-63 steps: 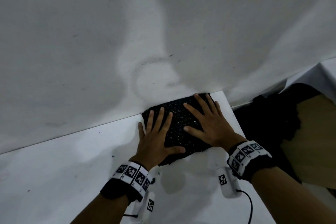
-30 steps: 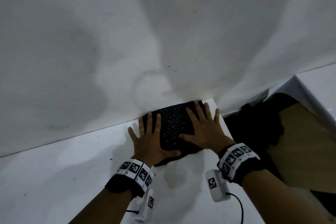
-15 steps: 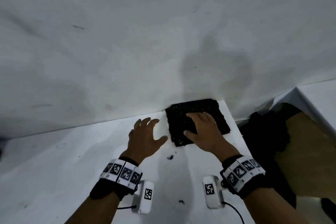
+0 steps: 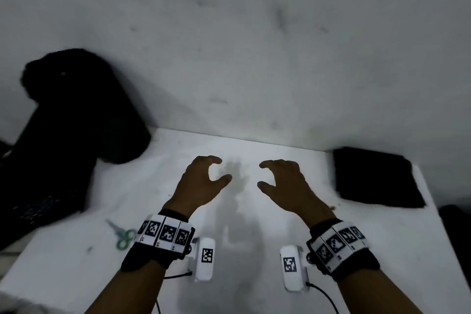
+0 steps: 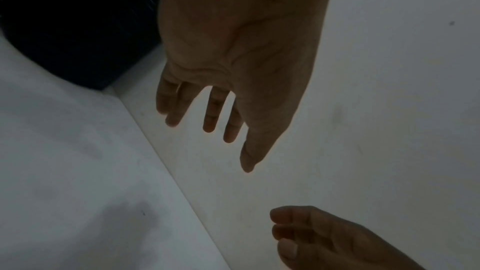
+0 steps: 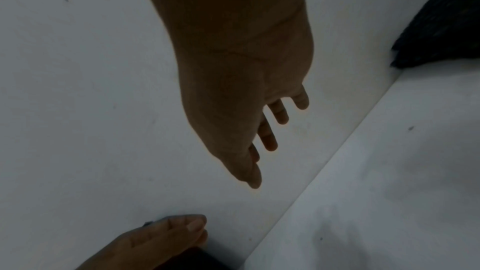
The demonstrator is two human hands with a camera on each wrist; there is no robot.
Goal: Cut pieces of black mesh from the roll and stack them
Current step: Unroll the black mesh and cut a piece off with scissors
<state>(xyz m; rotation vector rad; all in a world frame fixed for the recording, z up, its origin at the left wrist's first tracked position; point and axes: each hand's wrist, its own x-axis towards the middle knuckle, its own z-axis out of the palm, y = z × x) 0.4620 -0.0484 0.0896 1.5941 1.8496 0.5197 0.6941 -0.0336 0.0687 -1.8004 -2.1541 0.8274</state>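
Both hands, left hand (image 4: pixel 201 181) and right hand (image 4: pixel 285 183), hover loosely curled and empty mid-worktop (image 4: pixel 242 211); mesh roll (image 4: pixel 76 115) lies far left, nearer the left hand, its long axis running near-to-far.

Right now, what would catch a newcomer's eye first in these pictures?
Two bare hands, the left hand and right hand, hover empty over the middle of the white table. A big roll of black mesh fills the left side, a flat stack of black mesh squares lies far right, and small green-handled scissors lie near the left wrist.

dim, grainy, motion-blurred frames; wrist views darkest
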